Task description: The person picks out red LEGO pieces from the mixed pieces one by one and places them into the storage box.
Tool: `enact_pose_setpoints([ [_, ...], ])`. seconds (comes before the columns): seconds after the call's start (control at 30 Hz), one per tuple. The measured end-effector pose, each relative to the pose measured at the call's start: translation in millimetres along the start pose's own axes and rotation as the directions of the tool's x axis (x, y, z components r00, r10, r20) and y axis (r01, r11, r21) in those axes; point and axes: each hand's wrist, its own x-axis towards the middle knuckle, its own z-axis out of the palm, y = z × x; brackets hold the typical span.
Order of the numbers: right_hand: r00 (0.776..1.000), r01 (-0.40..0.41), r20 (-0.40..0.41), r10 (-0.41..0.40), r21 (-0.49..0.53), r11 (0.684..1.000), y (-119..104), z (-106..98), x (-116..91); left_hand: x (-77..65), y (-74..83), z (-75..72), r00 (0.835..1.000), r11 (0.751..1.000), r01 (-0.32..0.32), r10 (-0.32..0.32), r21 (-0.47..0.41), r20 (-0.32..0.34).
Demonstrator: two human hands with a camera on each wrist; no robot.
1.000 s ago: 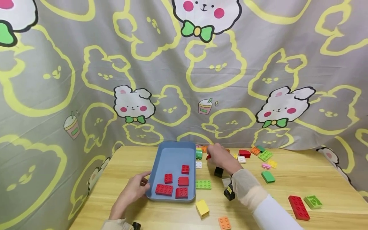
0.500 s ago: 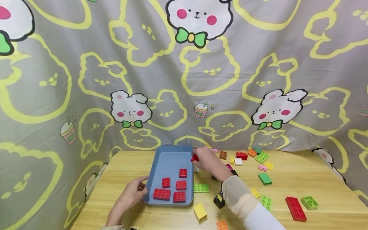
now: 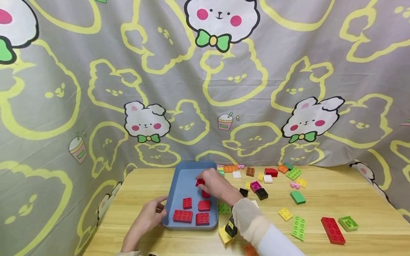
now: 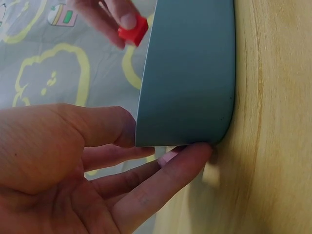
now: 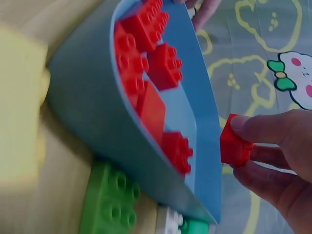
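A blue tray point(image 3: 183, 181) lies on the table, with several red toy building bricks point(image 3: 183, 216) in its nearer half. At the tray's near left corner, my left hand point(image 3: 145, 216) holds the wall; in the left wrist view the thumb is at the rim and the fingers point(image 4: 165, 190) lie against the outside. My right hand point(image 3: 217, 184) is over the tray and pinches a small red brick point(image 5: 235, 141) between thumb and fingertips. In the head view that brick is partly covered by the hand, and another red brick point(image 3: 205, 194) shows just below it.
Loose bricks in many colours lie right of the tray, including a yellow one point(image 3: 225, 237) by its near right corner and a long red one point(image 3: 333, 230) farther right. A green brick point(image 5: 109, 200) stands close beside the tray wall. A patterned curtain point(image 3: 243, 89) hangs behind.
My right hand has brought the red brick leftward from among the loose bricks, past the tray's right rim, to over the tray. My left hand has stayed at the tray's corner.
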Motion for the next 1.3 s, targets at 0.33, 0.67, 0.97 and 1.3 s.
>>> enact_pose_setpoints([
  [0.33, 0.997, 0.071, 0.009, -0.072, 0.010, 0.997, -16, 23, 12, 1.5, 2.1, 1.9, 1.000, 1.000, -0.007, 0.007, -0.023, 0.015],
  [0.67, 0.997, 0.017, 0.070, -0.019, 0.028, 0.999, -32, 35, 32, 2.0, 0.0, -0.8, 1.000, 1.000, -0.004, 0.004, -0.028, 0.016],
  [0.97, 0.994, 0.007, 0.109, -0.012, 0.046, 0.999, -45, 51, 44, 0.5, -2.8, -3.2, 1.000, 1.000, 0.012, -0.012, -0.022, 0.013],
  [1.3, 0.985, -0.061, 0.160, 0.057, 0.025, 0.998, -49, 56, 48, 1.2, -1.3, -0.8, 1.000, 0.999, 0.010, -0.010, -0.036, 0.013],
])
